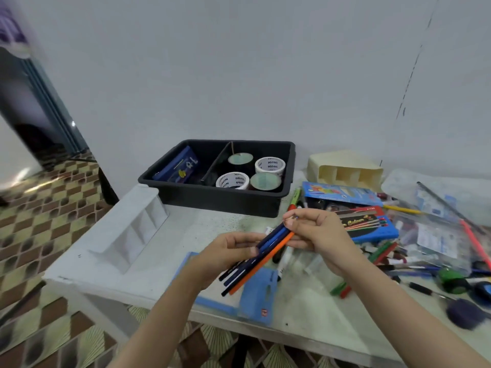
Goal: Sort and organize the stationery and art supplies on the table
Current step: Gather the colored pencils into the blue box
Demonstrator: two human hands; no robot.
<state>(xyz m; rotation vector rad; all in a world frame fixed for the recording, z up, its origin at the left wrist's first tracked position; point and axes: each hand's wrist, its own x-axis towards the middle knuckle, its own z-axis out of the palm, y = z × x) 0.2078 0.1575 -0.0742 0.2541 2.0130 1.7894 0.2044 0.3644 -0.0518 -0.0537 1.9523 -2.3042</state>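
Pale wall rises behind a white desk (148,264) cluttered on its right side. Beyond the fingers stands a black tray (220,205) split by a divider. Its left compartment holds a blue case (177,168) leaning on the wall, and its right compartment holds four tape rolls (270,166), two white and two dark. Right of the tray, a cream organizer (345,168) lies on its side with open slots facing forward. A white organizer (127,235) sits well left of the fingers.

A bundle of pencils (261,257), dark blue, blue and orange, runs diagonally between both hands above the desk. The left hand (225,254) grasps the bundle around its middle, with the thumb on top. The right hand (318,235) pinches the upper ends between its fingers (295,221). The lower ends stick out below the left hand, over a blue packet (255,293). Just right of the right hand lies a blue pencil box (372,224).
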